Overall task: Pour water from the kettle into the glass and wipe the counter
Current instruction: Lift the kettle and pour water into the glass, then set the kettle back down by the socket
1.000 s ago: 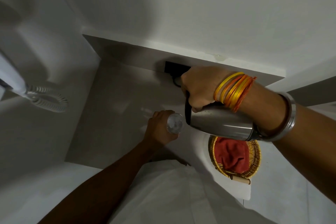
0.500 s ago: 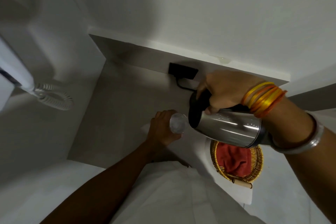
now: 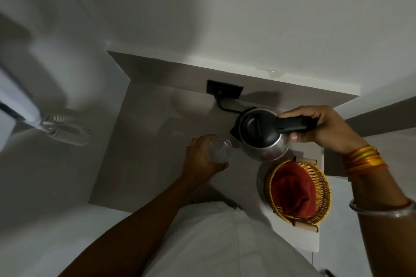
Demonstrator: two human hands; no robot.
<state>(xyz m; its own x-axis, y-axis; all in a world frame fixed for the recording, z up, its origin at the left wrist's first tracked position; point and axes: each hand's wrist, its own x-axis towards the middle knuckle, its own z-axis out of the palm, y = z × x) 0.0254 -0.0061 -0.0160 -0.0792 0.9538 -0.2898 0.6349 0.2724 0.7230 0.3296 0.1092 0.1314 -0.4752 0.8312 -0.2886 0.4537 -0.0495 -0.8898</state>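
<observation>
I hold the kettle (image 3: pixel 261 135) by its black handle in my right hand (image 3: pixel 324 128), fingers wrapped fully around the grip. The kettle sits roughly level, lid up, above the back right part of the desk (image 3: pixel 146 141), with its spout pointing left toward the glass (image 3: pixel 220 150). My left hand (image 3: pixel 200 159) is closed around the glass, which stands near the middle of the desk, just beside the spout. Whether the kettle base touches the desk I cannot tell.

Risks from this position, in my judgement:
- Overshoot. The spout is beside the rim, not clearly over it; tilting before alignment would put water on the desk.
- Cord drag. A black cord (image 3: pixel 226 108) runs from the wall socket (image 3: pixel 225 92) at the back edge toward the kettle; tension could jerk the pour.
- Glass tip. The glass is narrow and clear; a knock from the spout could upset it.
- Basket contact. The wicker basket (image 3: pixel 324 189) with the red cloth (image 3: pixel 292 189) lies at the right edge, just below the kettle body; lowering the kettle could catch it.

Water level in the glass is not readable.
</observation>
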